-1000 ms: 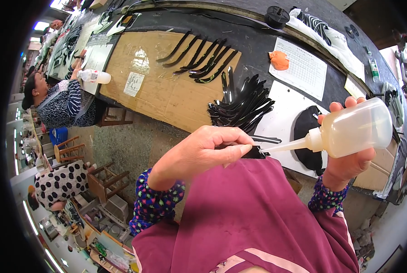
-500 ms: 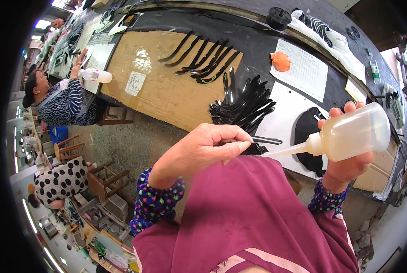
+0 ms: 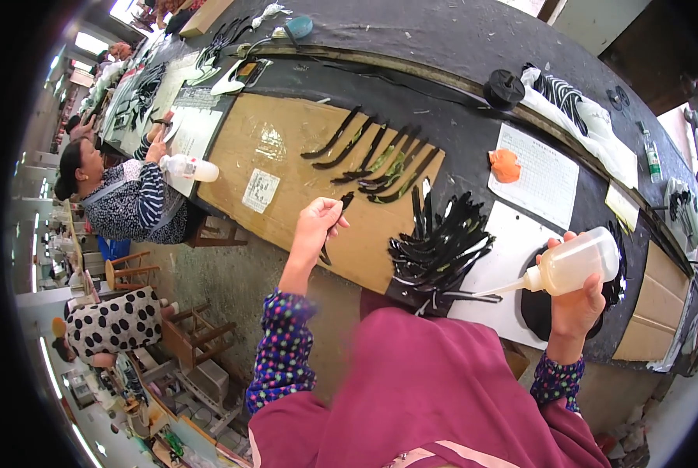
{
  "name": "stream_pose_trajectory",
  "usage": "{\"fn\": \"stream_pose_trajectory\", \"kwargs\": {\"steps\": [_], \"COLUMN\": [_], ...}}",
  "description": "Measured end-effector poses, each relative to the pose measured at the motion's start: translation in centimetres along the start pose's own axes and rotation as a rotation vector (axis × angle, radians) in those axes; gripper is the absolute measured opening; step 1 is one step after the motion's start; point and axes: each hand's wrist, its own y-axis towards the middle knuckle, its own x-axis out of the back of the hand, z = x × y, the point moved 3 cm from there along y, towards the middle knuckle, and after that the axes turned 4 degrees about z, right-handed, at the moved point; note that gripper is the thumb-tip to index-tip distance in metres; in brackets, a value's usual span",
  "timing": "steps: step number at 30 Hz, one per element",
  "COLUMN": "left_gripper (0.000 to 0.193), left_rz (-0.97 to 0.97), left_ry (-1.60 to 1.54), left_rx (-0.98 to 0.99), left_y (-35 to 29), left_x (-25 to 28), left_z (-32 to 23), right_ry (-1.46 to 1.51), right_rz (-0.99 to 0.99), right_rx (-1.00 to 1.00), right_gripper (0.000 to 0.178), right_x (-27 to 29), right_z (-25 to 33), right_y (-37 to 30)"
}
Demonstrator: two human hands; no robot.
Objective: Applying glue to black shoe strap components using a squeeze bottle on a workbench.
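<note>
My left hand (image 3: 316, 228) is raised over the near part of a brown cardboard sheet (image 3: 236, 160), its fingers pinching a short black strip (image 3: 347, 202). Beyond it, several curved, glossy black strips (image 3: 374, 148) lie side by side on the cardboard. My right hand (image 3: 579, 309) grips a translucent squeeze bottle (image 3: 583, 259) of pale yellowish liquid, tilted with its thin nozzle to the left. The nozzle tip is close to some dark strip ends at the table's near edge. Left of the bottle, a thick fanned pile of black strips (image 3: 445, 240) partly covers a white sheet (image 3: 508, 234).
An orange crumpled piece (image 3: 505, 165) rests on a printed paper (image 3: 542, 173). Farther back are a black spool (image 3: 505, 90) and a bundle of black cords (image 3: 561, 101). At the left, a co-worker (image 3: 130, 191) sits by another bottle (image 3: 189, 168); wooden stools (image 3: 193, 331) stand below.
My left hand has moved from beside the nozzle to the left and away, over the cardboard, with a black strip. The bottle remains in my right hand, and the whole view has shifted.
</note>
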Motion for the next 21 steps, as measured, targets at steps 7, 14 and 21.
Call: {"fn": "stream_pose_trajectory", "kwargs": {"steps": [7, 14, 21], "left_gripper": [0.019, 0.017, 0.013], "left_rz": [-0.272, -0.402, -0.552], "left_ry": [0.248, 0.488, 0.889], "left_rx": [-0.253, -0.291, -0.396], "left_y": [16.2, 23.0, 22.5], "left_x": [1.0, -1.8, -3.4], "left_z": [4.9, 3.6, 2.6], "right_ry": [-0.078, -0.086, -0.076], "right_rz": [-0.142, -0.239, -0.247], "right_rx": [-0.005, -0.021, -0.03], "right_gripper": [0.068, 0.067, 0.068], "right_x": [-1.4, -1.5, -0.4], "right_z": [-1.7, -2.8, -2.6], "right_y": [3.4, 5.8, 6.6]}}
